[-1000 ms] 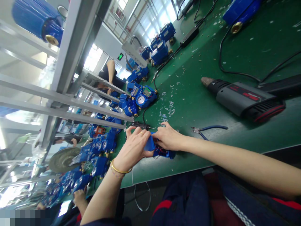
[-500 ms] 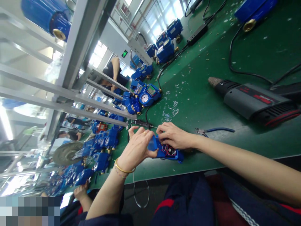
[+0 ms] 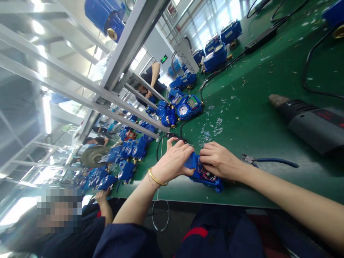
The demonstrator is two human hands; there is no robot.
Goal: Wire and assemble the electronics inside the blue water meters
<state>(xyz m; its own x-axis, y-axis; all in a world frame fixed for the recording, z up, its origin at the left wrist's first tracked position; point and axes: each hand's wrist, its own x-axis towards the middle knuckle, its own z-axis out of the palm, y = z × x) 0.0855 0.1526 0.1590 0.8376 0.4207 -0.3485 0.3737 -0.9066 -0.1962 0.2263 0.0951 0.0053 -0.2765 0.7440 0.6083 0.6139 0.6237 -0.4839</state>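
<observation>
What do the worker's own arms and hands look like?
The left hand wears a gold ring; up that arm come a gold bangle, a thinner band and a navy sleeve. The right hand is gloveless, its forearm uncovered.

A grey heat gun (image 3: 314, 123) is lying on the green surface (image 3: 242, 114), its nozzle (image 3: 278, 101) pointing left. Nearer the wearer than the heat gun, blue-handled pliers (image 3: 276, 161) are resting. Left of the heat gun, clear scraps (image 3: 219, 122) are lying scattered; past them, a blue meter (image 3: 190, 110) is sitting. Beyond the heat gun, a long black box (image 3: 260, 40) is lying; well left of it, a metal rack (image 3: 120, 53) is slanting.
</observation>
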